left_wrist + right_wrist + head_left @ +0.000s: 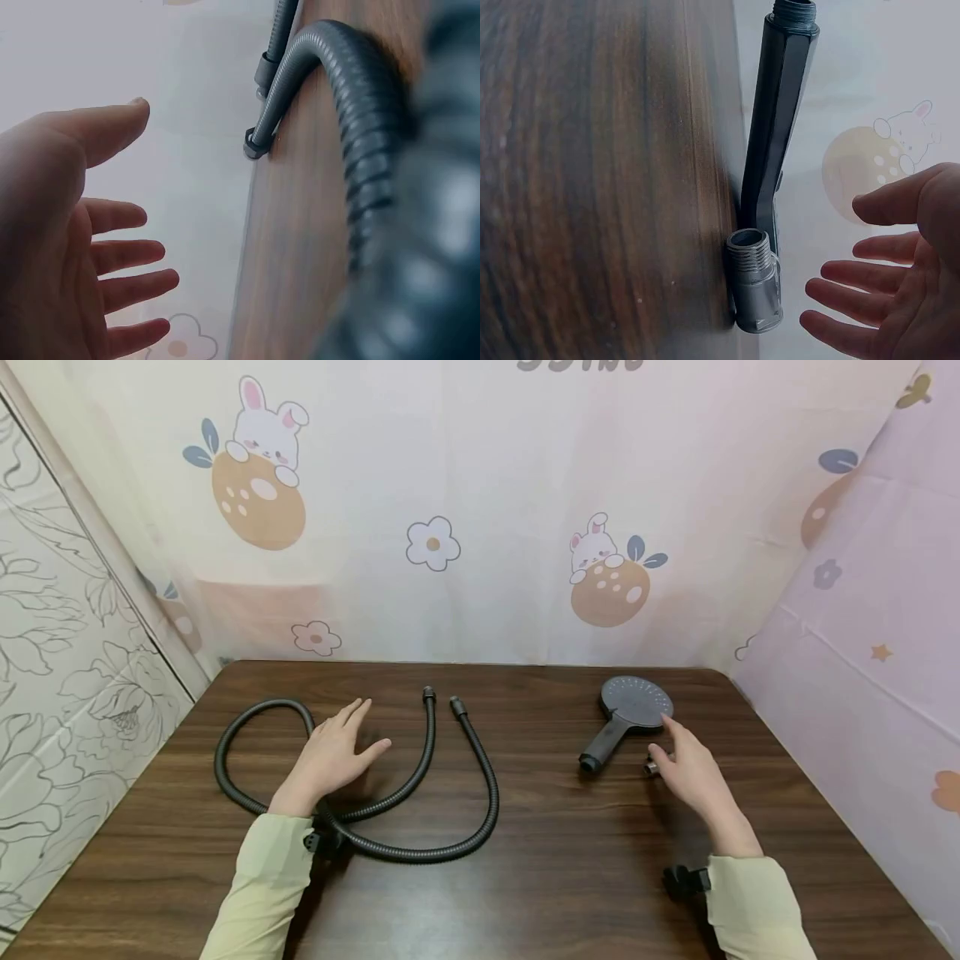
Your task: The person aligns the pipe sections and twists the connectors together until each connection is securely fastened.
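Note:
A dark grey shower hose (420, 854) lies looped on the table, both of its end fittings pointing to the back. Over the hose's left part hovers my left hand (330, 760), fingers spread and holding nothing; the left wrist view shows the hose (367, 142) beside the palm. At the right lies a grey shower head (636, 702), its spray face up and its threaded handle end toward me. Close by is a small threaded metal fitting (754, 281), partly covered by my right hand in the head view. My right hand (692, 768) is above it with loosely extended fingers, gripping nothing.
The dark wood table (555, 877) fills the foreground. A patterned curtain (502, 585) hangs right behind its far edge, with a side curtain (885, 693) at the right. At the left stands a white floral-patterned panel (67, 693). Dark wrist mounts sit under both sleeves.

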### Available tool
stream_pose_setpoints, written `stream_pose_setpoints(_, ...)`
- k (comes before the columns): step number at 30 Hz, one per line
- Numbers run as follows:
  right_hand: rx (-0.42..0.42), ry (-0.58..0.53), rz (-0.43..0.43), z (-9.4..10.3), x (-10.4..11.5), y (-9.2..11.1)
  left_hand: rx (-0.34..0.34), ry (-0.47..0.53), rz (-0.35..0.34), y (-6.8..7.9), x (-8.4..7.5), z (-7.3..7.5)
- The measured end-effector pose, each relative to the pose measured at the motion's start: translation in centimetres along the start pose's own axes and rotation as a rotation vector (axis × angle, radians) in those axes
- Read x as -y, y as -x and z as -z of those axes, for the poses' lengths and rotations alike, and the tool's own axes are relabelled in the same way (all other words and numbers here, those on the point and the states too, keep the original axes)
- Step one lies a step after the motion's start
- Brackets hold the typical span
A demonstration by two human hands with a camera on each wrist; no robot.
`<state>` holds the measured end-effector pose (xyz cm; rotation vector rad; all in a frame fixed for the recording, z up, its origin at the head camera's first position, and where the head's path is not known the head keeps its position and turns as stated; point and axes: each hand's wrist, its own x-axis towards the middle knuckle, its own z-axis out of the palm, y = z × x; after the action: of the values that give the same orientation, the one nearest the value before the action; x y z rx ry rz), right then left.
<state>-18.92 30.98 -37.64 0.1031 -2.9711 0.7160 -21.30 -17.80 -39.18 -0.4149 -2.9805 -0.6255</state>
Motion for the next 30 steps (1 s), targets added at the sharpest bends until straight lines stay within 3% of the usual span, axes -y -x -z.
stream_pose_setpoints(6, -0.072, -0.033, -0.023, 0.2, -0.3, 0.0, -0.017, 0.026, -0.001, -0.5, -0.5, -0.4)
stream_pose_setpoints(12, -0.082, -0.071, -0.069, 0.2, -0.4, 0.0, -0.025, 0.065, 0.013, -0.9, -0.8, -0.5)
stream_pose_setpoints(21, -0.104, -0.079, -0.091, 0.4, -0.5, -0.1, 0.022, 0.075, 0.034, -2.1, -1.6, 0.9)
stream_pose_setpoints(30, -0.107, -0.077, -0.157, -0.2, -0.7, 0.1, 0.032, 0.217, 0.067, -3.4, -2.4, 0.0)
